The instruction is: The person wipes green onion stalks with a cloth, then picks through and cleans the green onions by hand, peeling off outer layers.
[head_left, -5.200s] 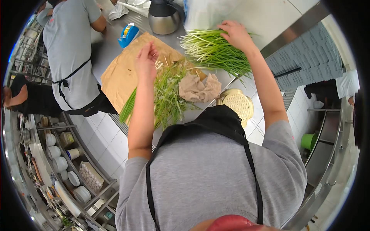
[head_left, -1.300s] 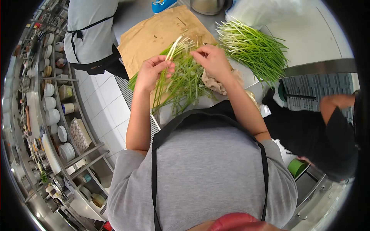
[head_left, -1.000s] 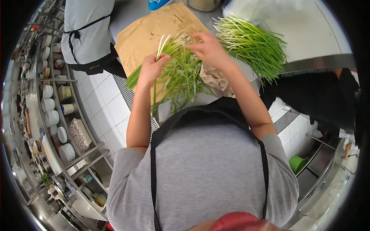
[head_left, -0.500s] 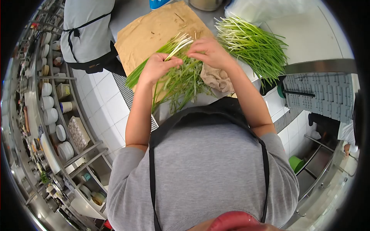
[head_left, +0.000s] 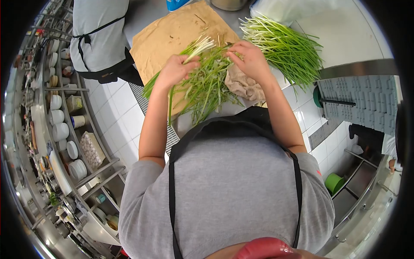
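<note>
My left hand is closed around a small bunch of spring onions, white ends pointing up and to the right, green leaves trailing down past the wrist. Just right of it, my right hand hovers over the upper edge of a loose heap of stripped green leaves. Thumb and fingers there come together in a pinch; whatever lies between them is too small to name. A crumpled beige cloth lies below that hand. Brown paper spreads under the heap and the bunch.
A big pile of spring onions lies to the right, beside a clear plastic bag. A metal pot and a blue packet stand at the back. At upper left is a person in an apron; shelves of dishes line the left.
My right hand has moved right, away from the white ends, toward the cloth. My left hand has shifted slightly left and still holds the spring onions.
</note>
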Motion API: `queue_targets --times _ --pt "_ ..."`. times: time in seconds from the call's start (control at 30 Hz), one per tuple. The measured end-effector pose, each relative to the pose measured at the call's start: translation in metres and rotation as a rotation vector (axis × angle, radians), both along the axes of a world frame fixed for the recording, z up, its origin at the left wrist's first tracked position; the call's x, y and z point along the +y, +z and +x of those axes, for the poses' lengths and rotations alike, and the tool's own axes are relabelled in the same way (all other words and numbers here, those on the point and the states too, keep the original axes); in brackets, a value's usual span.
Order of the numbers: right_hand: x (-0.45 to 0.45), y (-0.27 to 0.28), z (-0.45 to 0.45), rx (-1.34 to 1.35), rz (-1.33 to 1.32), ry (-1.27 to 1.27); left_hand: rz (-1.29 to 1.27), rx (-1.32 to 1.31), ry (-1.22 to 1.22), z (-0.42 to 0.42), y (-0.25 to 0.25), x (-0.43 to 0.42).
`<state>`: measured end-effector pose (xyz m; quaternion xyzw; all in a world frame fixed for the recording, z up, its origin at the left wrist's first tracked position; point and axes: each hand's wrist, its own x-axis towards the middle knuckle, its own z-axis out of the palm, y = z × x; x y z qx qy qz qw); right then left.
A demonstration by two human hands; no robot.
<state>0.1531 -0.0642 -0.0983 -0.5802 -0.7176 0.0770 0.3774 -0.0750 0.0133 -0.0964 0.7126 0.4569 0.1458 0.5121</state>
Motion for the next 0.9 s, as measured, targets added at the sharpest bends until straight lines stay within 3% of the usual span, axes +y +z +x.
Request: queue_targets --times 0.13,0.33,0.5,0.6,0.7,0.9 --pt "-0.006 -0.002 -0.002 -0.005 -0.020 0.007 0.453 0.271 0.096 0.006 -0.010 0.024" --pt "-0.009 -0.001 -0.009 0.063 0.047 0.031 0.515 0.381 0.055 0.008 -0.021 0.034" --pt "-0.008 0.002 -0.022 0.411 -0.062 -0.044 0.184 0.040 0.066 0.001 0.019 0.021" --pt "-0.003 0.017 -0.043 0.929 -0.393 0.022 0.018 -0.126 0.041 0.004 0.039 0.007" --pt "-0.001 0.022 -0.051 1.075 -0.533 0.039 -0.073 -0.184 0.025 0.010 0.041 0.000" --pt "0.001 0.020 -0.045 1.209 -0.500 0.022 -0.165 -0.204 -0.002 0.010 0.056 -0.010"
